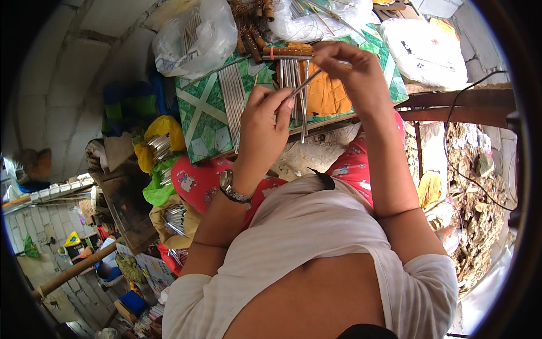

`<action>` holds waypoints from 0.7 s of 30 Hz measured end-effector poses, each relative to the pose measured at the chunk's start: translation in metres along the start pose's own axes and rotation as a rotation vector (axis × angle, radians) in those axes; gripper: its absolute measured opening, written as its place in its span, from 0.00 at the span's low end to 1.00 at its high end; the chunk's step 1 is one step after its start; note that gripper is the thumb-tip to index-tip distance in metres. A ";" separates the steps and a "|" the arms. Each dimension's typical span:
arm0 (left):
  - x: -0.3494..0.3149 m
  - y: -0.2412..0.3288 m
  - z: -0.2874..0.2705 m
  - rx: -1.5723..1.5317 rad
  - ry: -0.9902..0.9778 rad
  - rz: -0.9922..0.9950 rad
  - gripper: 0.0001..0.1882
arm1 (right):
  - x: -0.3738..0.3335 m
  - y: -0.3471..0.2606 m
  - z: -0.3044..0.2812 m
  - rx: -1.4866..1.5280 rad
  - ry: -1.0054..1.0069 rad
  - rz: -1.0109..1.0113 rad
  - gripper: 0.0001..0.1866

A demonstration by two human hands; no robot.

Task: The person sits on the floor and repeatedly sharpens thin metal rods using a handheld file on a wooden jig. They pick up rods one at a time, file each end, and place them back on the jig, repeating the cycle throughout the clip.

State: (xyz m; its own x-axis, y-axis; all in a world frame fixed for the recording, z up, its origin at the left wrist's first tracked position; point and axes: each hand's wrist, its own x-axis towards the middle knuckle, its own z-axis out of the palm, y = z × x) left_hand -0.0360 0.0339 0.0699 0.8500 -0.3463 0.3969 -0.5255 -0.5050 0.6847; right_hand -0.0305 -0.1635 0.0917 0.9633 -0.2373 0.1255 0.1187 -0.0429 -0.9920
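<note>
My left hand (266, 121), a metal watch (231, 186) on its wrist, pinches a thin grey metal rod (306, 83) between thumb and fingers. The rod slants up towards my right hand (350, 65), whose fingers are closed near its upper end. What those fingers hold is too small to make out. Just behind my hands lies a brown stick (289, 51) with a row of light dots and a pink band. Below it, several slim silver rods (291, 76) extend over the table edge beside an orange-brown cloth (326, 93).
A green patterned tabletop (197, 127) carries a row of silver rods (232, 101), a clear plastic bag (197, 42) of rods and a bundle of brown sticks (251, 34). A white package (423, 51) sits at the far right. Bags of rods (160, 147) stand at the left.
</note>
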 end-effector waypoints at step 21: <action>0.010 -0.013 0.063 0.298 -0.078 0.089 0.09 | 0.013 0.015 -0.057 -0.705 -0.151 0.165 0.13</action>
State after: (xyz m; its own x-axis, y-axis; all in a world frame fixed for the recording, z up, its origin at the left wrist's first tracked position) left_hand -0.0231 -0.0126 0.0267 0.8007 -0.4535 0.3914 -0.5953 -0.6750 0.4359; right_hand -0.0299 -0.2221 0.0789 0.9840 -0.1603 -0.0779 -0.1641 -0.6440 -0.7472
